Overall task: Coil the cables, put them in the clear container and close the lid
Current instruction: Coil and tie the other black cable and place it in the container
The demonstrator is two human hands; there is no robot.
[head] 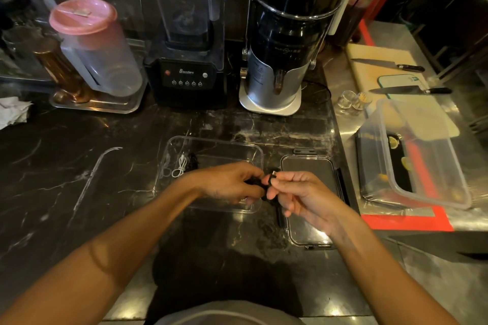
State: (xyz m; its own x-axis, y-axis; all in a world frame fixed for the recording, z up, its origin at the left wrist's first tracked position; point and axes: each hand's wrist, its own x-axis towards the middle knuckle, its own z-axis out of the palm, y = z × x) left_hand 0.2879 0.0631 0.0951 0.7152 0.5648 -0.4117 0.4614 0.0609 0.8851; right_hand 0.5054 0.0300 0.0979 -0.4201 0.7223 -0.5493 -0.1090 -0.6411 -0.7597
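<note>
Cables first: a black cable (260,185) is bunched between both hands, held just above the near right corner of the clear container (211,145) on the dark marble counter (66,166). The left hand (227,182) curls round the dark bundle, and the right hand (295,192) pinches the plug end between thumb and fingertips, its metal tip poking up. A coiled white cable (181,166) already lies in the container's far left corner, with something dark beside it that I cannot make out. The lid (309,171) waits flat on the counter just to the right, clasps out.

The risk here, I'd say, is the coil springing open if the left hand eases off before the end is tucked. A loose loop could hang over the rim and stop the lid seating. The black cable is also hard to see against this dark stone, so a trailing end is easy to miss.
</note>
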